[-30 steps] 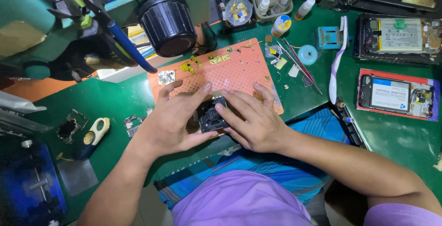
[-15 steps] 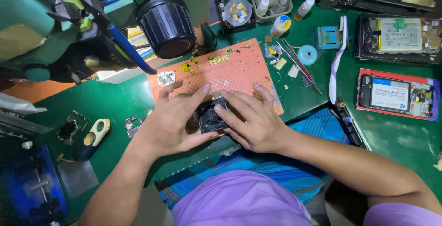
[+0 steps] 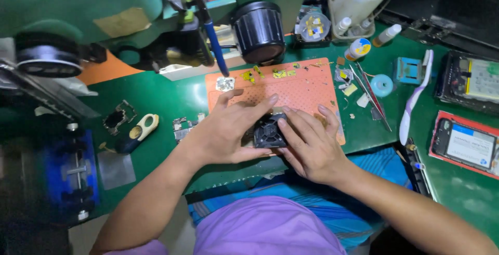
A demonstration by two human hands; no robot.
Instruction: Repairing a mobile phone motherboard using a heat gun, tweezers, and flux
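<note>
Left hand [image 3: 224,133] and right hand [image 3: 309,143] fingers clamped on small black fan module [image 3: 268,130], over orange perforated work mat [image 3: 296,89], green bench [image 3: 161,96]

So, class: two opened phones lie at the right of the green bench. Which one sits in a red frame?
The nearer opened phone, at the bench's front right edge: a red frame surrounds it. The farther one, behind it, has a dark surround.

Small fan [image 3: 268,130] on near edge of mat [image 3: 301,86], between left hand [image 3: 226,130] and right hand [image 3: 309,143]. Behind mat, lens barrel [image 3: 258,31]. Right of mat, tweezers [image 3: 371,94], then toothbrush [image 3: 414,99], then phone [image 3: 465,145] farthest right. Left of mat, circuit board [image 3: 182,126].
</note>
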